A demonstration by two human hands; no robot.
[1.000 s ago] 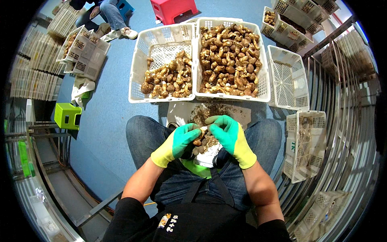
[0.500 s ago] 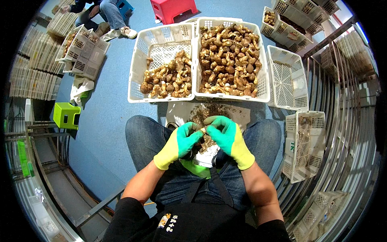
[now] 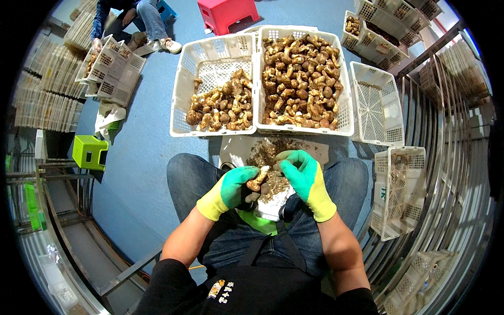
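My left hand (image 3: 234, 187), in a green and yellow glove, holds a brown mushroom (image 3: 256, 180) over my lap, its pale stem end pointing up and to the right. Just right of that stem is my right hand (image 3: 301, 176), gloved alike, with thumb and fingers pinched together. Whatever its fingertips hold, if anything, is too small to name. Beyond my knees stand two white crates side by side. The left crate (image 3: 184, 63) is partly filled with mushrooms (image 3: 226, 107); the right crate (image 3: 344, 113) is heaped with mushrooms (image 3: 299, 79).
Dark trimmings (image 3: 270, 152) lie on a pale sheet (image 3: 233, 149) between my legs. White crates (image 3: 375, 105) line the right side beside metal racking (image 3: 441, 157). A green stool (image 3: 90, 152), a red stool (image 3: 228, 13) and a seated person (image 3: 149, 21) beside crates are farther off.
My hands have moved apart; the right has drawn away from the stem. More of the mushroom now shows in my left hand. The seated person's arm has reached down toward the crate.
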